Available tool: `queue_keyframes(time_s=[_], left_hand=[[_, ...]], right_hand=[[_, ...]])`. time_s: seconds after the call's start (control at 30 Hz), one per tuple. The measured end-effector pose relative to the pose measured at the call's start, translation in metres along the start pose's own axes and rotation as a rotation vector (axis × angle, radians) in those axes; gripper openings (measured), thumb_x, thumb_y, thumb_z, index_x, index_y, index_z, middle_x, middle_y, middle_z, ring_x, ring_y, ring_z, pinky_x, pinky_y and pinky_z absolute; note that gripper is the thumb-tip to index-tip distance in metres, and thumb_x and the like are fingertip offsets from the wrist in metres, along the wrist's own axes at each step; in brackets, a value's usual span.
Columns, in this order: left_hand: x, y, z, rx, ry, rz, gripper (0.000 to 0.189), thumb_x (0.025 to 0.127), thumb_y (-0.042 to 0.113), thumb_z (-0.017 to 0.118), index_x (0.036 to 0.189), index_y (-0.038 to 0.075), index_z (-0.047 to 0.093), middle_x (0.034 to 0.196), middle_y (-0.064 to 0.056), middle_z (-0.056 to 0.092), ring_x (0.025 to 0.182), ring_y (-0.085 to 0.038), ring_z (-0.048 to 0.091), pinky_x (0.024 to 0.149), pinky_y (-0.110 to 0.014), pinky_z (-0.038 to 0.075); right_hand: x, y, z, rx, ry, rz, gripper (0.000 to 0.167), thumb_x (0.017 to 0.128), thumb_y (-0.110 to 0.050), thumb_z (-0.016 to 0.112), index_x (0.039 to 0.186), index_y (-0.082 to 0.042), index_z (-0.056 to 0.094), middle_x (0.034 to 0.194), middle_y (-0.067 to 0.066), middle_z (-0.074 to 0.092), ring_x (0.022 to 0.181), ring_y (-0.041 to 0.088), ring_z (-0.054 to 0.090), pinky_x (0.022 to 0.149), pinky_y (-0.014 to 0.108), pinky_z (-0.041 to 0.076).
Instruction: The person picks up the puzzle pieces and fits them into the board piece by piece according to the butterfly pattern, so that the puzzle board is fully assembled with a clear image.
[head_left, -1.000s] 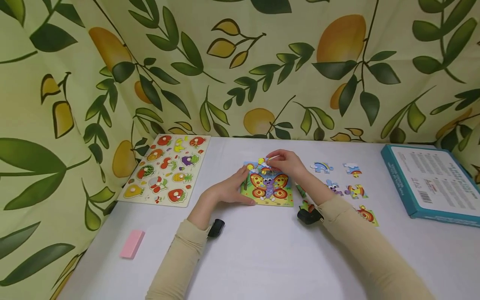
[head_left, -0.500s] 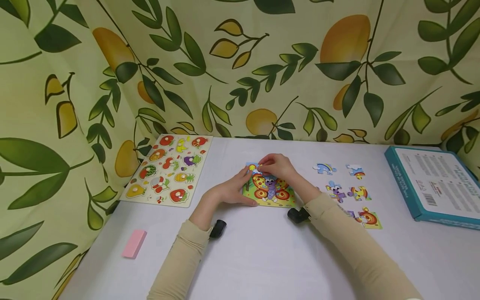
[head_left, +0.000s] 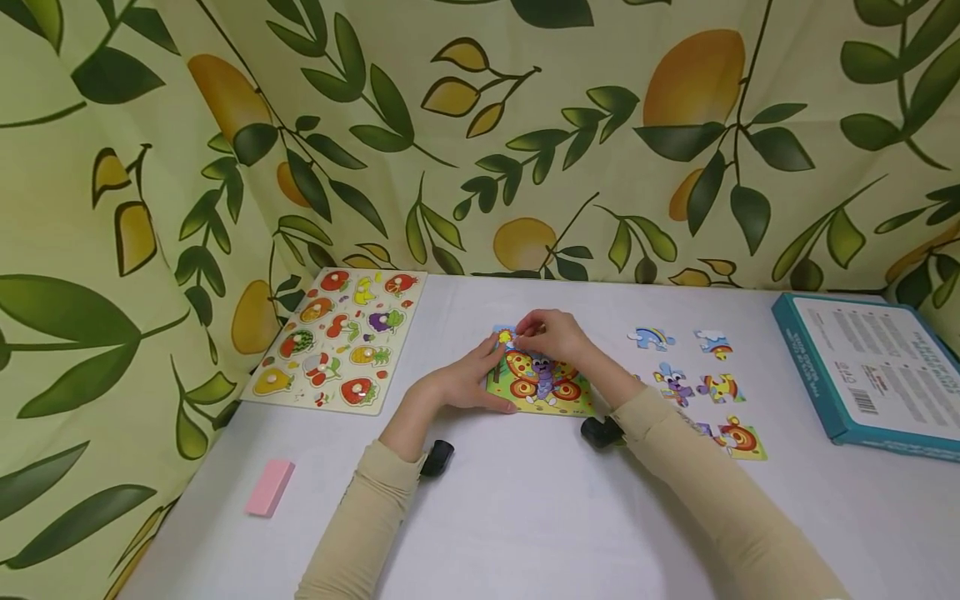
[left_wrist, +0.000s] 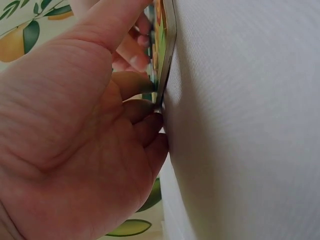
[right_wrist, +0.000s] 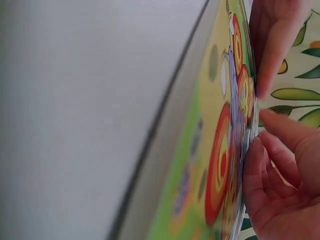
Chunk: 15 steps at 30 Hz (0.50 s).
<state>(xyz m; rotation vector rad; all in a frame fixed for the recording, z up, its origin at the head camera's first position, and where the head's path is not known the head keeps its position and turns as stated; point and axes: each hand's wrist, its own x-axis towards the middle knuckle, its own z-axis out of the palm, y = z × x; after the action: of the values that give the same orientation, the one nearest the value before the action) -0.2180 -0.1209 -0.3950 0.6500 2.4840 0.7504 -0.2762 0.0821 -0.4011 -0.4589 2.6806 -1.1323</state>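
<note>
A butterfly picture puzzle board (head_left: 551, 404) lies on the white-covered table in the head view. My left hand (head_left: 470, 379) holds its left side, with the thumb along the near edge and the other fingers at the far left; the left wrist view shows these fingertips against the board's edge (left_wrist: 169, 47). Over the board's far left part, my right hand (head_left: 555, 336) pinches a jigsaw piece (head_left: 507, 337) with a yellow sun on it. In the right wrist view this piece (right_wrist: 244, 92) lies nearly flat on the picture. The right fingers hide part of it.
Several loose jigsaw pieces (head_left: 722, 387) lie right of the board, some partly behind the right forearm. A teal box (head_left: 870, 375) stands farther right. A fruit peg puzzle (head_left: 333, 342) and a pink block (head_left: 270, 488) are on the left. A patterned curtain (head_left: 480, 142) hangs behind.
My right hand has shifted slightly left and lowered the sun piece from above the board onto its far left part. The left hand stays on the board's edge.
</note>
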Motion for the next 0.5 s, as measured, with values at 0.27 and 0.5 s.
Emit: queue_keyframes(time_s=[0.27,0.5], left_hand=[[-0.0014,0.0005,-0.0015,0.007,0.003,0.003,0.102,0.084,0.042,0.076,0.157,0.009,0.013,0.163,-0.008,-0.006,0.149,-0.024,-0.001,0.118,-0.042,0.014],[-0.0018,0.0025,-0.0011,0.000,0.002,0.001,0.101,0.083,0.042,0.076,0.157,0.009,0.015,0.163,-0.007,-0.005,0.149,-0.024,0.000,0.118,-0.043,0.014]], right_hand=[[-0.0046,0.0032,-0.0043,-0.022,-0.063,-0.041,0.034,0.084,-0.021,0.078,0.113,-0.008,0.067,0.105,0.008,0.063,0.090,0.022,0.054,0.078,0.033,0.046],[-0.0059,0.0038,-0.0020,-0.014,-0.049,-0.052,0.034,0.085,-0.021,0.077,0.114,-0.007,0.066,0.102,0.008,0.060,0.087,0.022,0.053,0.074,0.031,0.045]])
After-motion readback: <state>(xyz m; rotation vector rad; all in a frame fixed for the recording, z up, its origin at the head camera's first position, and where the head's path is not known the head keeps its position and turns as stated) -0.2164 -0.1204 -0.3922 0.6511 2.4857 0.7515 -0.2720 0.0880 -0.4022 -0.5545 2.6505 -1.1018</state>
